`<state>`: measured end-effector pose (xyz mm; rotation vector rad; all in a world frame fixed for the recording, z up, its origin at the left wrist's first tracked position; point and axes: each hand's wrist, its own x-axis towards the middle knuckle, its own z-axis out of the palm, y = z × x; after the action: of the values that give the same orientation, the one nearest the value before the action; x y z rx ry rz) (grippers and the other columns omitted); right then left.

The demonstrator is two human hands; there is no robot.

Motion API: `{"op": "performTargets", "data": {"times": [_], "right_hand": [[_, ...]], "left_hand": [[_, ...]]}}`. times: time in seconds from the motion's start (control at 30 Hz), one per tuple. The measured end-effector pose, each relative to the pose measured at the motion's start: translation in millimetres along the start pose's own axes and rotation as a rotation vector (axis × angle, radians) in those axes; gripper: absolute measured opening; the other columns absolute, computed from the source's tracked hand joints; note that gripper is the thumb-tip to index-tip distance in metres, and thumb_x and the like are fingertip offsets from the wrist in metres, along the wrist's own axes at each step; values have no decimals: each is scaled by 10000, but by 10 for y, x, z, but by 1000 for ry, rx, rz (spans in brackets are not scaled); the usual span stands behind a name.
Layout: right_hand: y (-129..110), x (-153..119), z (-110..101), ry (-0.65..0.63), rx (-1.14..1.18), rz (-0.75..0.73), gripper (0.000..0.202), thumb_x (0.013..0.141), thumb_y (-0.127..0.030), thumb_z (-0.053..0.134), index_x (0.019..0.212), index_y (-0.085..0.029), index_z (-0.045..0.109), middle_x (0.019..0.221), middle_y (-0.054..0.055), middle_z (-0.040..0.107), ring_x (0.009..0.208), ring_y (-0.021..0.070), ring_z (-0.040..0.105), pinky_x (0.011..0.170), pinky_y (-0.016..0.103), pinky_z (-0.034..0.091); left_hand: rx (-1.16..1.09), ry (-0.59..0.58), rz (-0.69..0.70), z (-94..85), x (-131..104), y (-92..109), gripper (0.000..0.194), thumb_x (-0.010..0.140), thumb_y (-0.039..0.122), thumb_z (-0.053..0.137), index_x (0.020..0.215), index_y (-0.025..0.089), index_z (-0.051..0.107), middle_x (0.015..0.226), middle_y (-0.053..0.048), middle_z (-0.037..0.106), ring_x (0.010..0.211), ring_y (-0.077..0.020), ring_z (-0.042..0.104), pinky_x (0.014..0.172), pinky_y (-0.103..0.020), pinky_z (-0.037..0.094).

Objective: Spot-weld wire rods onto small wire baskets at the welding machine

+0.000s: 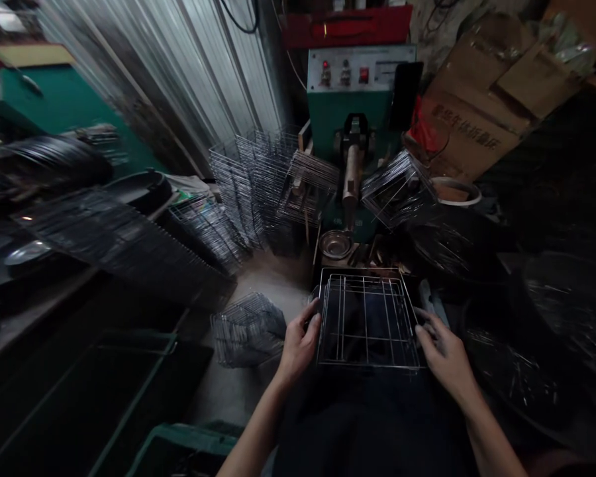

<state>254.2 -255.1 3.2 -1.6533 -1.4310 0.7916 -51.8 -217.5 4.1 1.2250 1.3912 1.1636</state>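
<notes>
Two bare hands and one wire rack (365, 336) made up the work, and it could not be told whether the rack was one piece or several nested layers. One green machine (322, 119) faced the person, with two wire bundles beside its arm, one to the left (308, 173) and one to the right (395, 192). One metal dish (336, 245) sat at the left edge of the ledge (346, 260) below. One stack of wire panels (248, 331) stood on the floor (265, 268).

The rack lay between the hands, above the person's lap: the left hand (300, 338) gripped its left edge between thumb and fingers, and the right hand (442, 348) held its right edge likewise.

The rack was rectangular, thin and silvery, with a slender outer rim, an inner frame and bars crossing both ways; dark clothing showed through its gaps.
</notes>
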Motion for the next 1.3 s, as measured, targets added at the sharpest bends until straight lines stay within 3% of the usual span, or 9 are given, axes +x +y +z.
{"op": "performTargets", "data": {"times": [0.17,0.43,0.53,0.63,0.73,0.83,1.03,1.2,1.3], "right_hand": [[189,-106,134,2,-52,26,283,932,-450,474,1087,-260,614,1008,72,724,901,251,708,776,345,558],[526,-143,282,0,9,19,266,934,-484,468,950,-244,583,917,66,707,827,234,691,733,324,554],[620,-100,286,-20,26,50,359,928,-504,487,1129,-226,593,901,63,713,821,230,695,730,324,566],[700,-30,283,-52,52,57,510,911,-514,506,1305,-198,574,1088,105,727,993,262,697,848,374,569],[753,25,274,-79,86,49,574,894,-523,513,1363,-197,577,1323,126,644,1189,293,629,987,434,515],[776,36,252,-100,71,32,604,877,-521,528,1381,-192,581,1349,117,627,1244,301,593,1038,457,481],[803,-49,244,-192,144,145,641,907,-515,514,1460,-190,497,1275,111,675,722,235,739,606,359,622],[817,-122,283,-106,186,41,529,905,-467,552,1355,-196,613,1358,97,618,1222,300,609,994,453,532],[797,-125,271,-109,186,52,526,916,-464,543,1377,-216,592,1382,84,599,1290,307,552,1023,487,508]], "left_hand": [[48,-41,-30,-48,-38,-288,521,866,452,593,1269,127,646,1298,-115,667,1246,-282,592,1129,-426,413],[69,-78,-66,-11,17,-626,498,890,443,571,1269,125,627,1296,-123,664,1220,-278,607,1108,-431,429],[64,-121,-67,7,51,-669,539,899,441,575,1343,136,584,1362,-112,624,1292,-274,560,1151,-435,385],[54,-183,-69,10,85,-647,566,902,452,581,1378,146,559,1406,-95,587,1338,-278,519,1170,-441,362],[85,-217,-44,-3,105,-623,564,906,452,582,1382,151,557,1417,-87,573,1346,-286,510,1173,-452,359],[139,-224,-32,-29,104,-643,547,914,444,568,1385,166,555,1413,-74,574,1328,-289,528,1163,-457,377],[135,-222,-77,-74,62,-705,573,891,460,590,1378,159,560,1417,-71,561,1345,-274,511,1186,-451,342],[157,-213,-76,-56,-24,-744,595,903,476,567,1406,160,529,1460,-73,512,1385,-269,462,1213,-450,289],[158,-225,-85,-51,-68,-766,600,930,480,519,1437,159,489,1479,-68,494,1407,-251,432,1221,-428,273]]}}
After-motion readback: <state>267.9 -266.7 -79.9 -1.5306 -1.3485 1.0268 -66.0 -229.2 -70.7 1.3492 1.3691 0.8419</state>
